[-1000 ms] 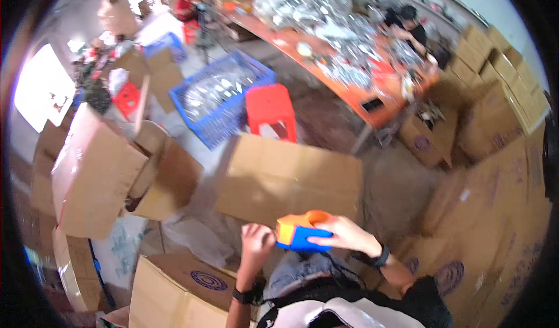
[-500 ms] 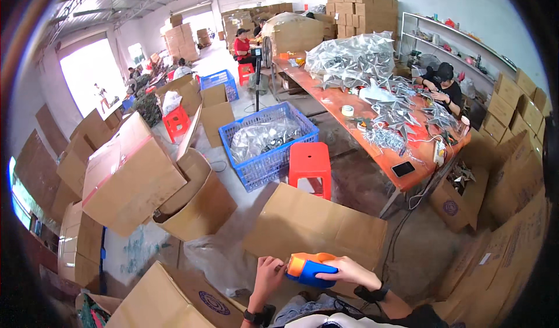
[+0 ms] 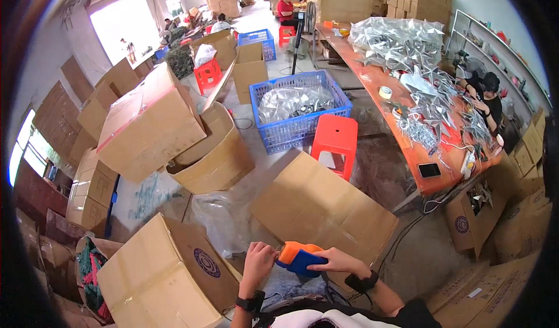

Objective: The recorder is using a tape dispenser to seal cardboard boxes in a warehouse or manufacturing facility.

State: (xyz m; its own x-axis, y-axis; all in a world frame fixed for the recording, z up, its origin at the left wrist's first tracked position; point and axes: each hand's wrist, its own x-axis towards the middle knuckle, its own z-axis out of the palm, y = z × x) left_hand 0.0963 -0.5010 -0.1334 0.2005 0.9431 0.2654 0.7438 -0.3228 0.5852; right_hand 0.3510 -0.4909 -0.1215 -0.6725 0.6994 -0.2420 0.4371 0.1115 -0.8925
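Warehouse floor, concrete, crowded with cardboard boxes; a flattened cardboard sheet [image 3: 326, 208] lies ahead of the person, a blue crate [image 3: 300, 115] and a red stool [image 3: 335, 144] beyond it, and a long orange table [image 3: 407, 124] heaped with silvery packets at right, where another person works. Low centre, the right hand [image 3: 340, 262] grips an orange-and-blue tape dispenser [image 3: 300, 257], fingers closed over its blue body. The left hand [image 3: 259, 261] sits just beside its orange end, fingers curled; whether it touches, cannot tell. Judgement: dispenser looks like light, rigid plastic, likely with a sharp cutter; best held by the handle, clear of that edge.
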